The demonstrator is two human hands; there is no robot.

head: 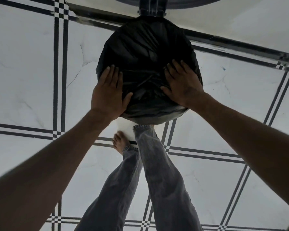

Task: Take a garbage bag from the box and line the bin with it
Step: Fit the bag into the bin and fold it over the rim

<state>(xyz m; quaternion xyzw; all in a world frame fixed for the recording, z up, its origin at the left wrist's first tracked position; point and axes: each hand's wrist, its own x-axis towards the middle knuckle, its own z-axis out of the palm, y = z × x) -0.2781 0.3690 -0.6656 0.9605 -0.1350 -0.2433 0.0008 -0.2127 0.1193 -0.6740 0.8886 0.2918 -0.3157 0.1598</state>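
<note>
A black garbage bag (145, 52) covers the round mouth of the white bin (125, 129), stretched over its rim and sagging in folds inside. My left hand (109, 94) lies flat on the bag at the rim's near left, fingers spread. At the near right, my right hand (182, 82) presses flat on the bag over the rim, fingers apart. Only a small patch of the bin's white wall shows below the bag. The box of bags is not in view.
The bin stands on a white marble-look tiled floor (23, 72) with black line borders. My legs in grey jeans (158, 164) and a bare foot (119, 142) stand right against the bin. A dark pedestal and round table edge (151, 7) sit just beyond it.
</note>
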